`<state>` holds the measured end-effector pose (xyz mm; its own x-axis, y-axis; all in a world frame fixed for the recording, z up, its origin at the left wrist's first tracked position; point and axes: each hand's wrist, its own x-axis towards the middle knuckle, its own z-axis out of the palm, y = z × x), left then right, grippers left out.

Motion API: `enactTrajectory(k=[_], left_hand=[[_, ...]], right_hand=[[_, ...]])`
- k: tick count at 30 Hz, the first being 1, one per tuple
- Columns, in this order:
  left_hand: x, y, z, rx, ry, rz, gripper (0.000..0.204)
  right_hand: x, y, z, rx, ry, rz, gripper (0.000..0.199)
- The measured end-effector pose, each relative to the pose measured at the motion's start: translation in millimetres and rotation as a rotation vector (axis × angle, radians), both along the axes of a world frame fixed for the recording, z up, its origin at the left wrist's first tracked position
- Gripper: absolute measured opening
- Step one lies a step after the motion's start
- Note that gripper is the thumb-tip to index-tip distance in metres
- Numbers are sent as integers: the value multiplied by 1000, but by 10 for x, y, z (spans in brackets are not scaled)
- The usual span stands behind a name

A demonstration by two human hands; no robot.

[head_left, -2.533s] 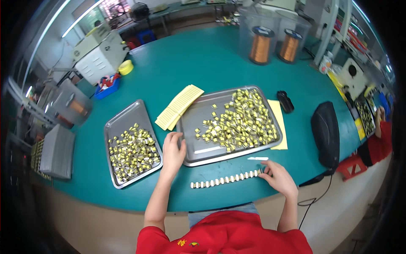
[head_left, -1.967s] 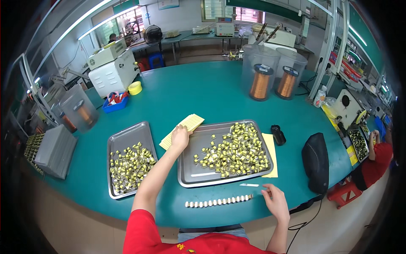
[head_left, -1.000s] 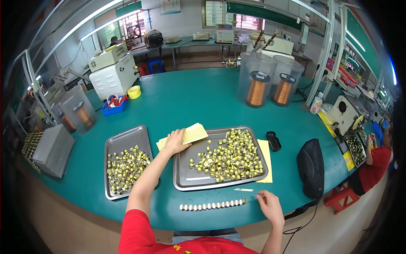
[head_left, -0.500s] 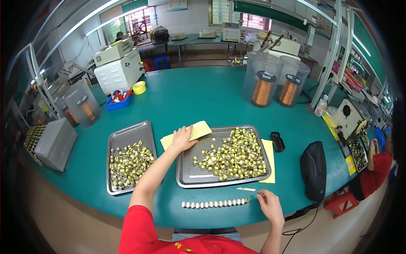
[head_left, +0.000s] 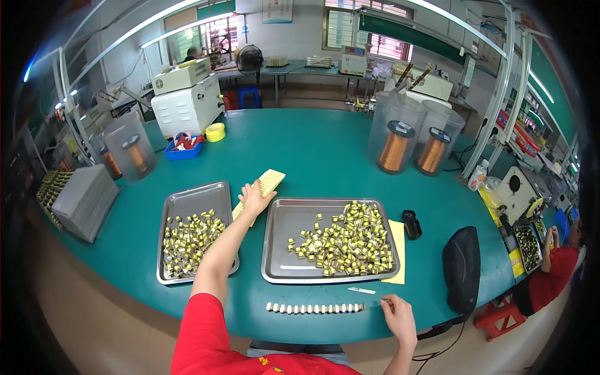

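My left hand (head_left: 254,199) is closed over a yellow lined sheet pad (head_left: 270,180), in the gap between two metal trays. My right hand (head_left: 400,317) hovers at the table's front edge with fingers curled and tips together; anything in them is too small to make out. Left of its fingertips runs a straight row of small white-topped parts (head_left: 315,309). A small thin blade (head_left: 362,290) lies just behind the row's right end. Small yellow-wrapped coil parts (head_left: 356,240) are heaped in the wider right tray (head_left: 275,250), and more coil parts (head_left: 190,244) fill the left tray (head_left: 197,195).
Yellow paper (head_left: 397,250) sticks out beside the right tray, near a black object (head_left: 411,225) and a black pouch (head_left: 460,269). Copper wire spools (head_left: 395,147) stand in clear tubs at the back right. A blue basket (head_left: 185,150) and yellow tape rolls (head_left: 215,132) sit at the back left. A co-worker (head_left: 553,265) sits far right.
My left hand has moved left with the yellow pad, which is now turned more steeply and lies off the right tray's corner. The right hand stays nearly in place.
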<state>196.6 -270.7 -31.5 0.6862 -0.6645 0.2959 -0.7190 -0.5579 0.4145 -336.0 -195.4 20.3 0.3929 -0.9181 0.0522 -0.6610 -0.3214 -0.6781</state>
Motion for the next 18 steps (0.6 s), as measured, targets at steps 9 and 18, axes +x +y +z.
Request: enactTrajectory(k=[9, 18], left_hand=[[16, -125, -58, 108, 96, -34, 82], [-14, -86, 139, -68, 212, -53, 72]], right_hand=[[47, -1, -55, 24, 19, 26, 20], [49, 27, -9, 15, 42, 8, 21]])
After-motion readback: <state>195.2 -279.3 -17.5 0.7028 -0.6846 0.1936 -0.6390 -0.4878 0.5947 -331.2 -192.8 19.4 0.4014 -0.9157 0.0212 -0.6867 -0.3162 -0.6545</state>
